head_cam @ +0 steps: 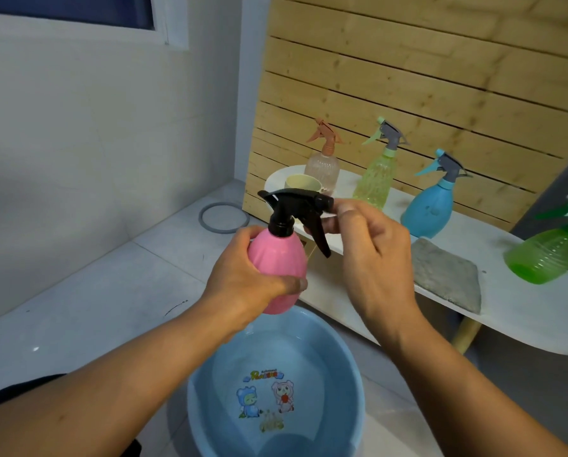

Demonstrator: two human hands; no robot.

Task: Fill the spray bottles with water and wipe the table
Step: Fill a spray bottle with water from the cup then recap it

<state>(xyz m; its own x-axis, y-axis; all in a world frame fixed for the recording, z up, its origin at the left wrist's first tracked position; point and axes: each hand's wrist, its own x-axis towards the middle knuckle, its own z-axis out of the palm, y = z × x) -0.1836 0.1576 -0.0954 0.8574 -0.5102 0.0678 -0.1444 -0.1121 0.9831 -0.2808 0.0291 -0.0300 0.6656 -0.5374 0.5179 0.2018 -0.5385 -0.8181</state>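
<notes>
Left hand wrapped around the belly of the pink spray bottle, held upright over the far rim of the blue basin, which sits on the floor at 6 o'clock with water in it. Right hand has fingertips pinched on the rear of the black trigger head, looks like twisting it on or off, can't tell which. Risks: grip is on the head, not the collar, so the head may just swivel while the collar stays tight; if the cap comes free suddenly, the bottle could tip and spill onto the tiled floor, or the dip tube could drip outside the basin. Bottle surface may be wet, so the left palm could slip. Around: white tabletop running from 12 to 3 o'clock, close behind the hands, so an elbow swing or lifted head could clip its edge. On it: clear bottle with orange head and a pale cup at 12, yellow-green bottle at 1, blue bottle at 2, green bottle tilted or lying at 3, grey cloth between the blue and green ones, overhanging the near edge. Grey ring on the floor at 11. Wiping path is blocked by all those bottles.
</notes>
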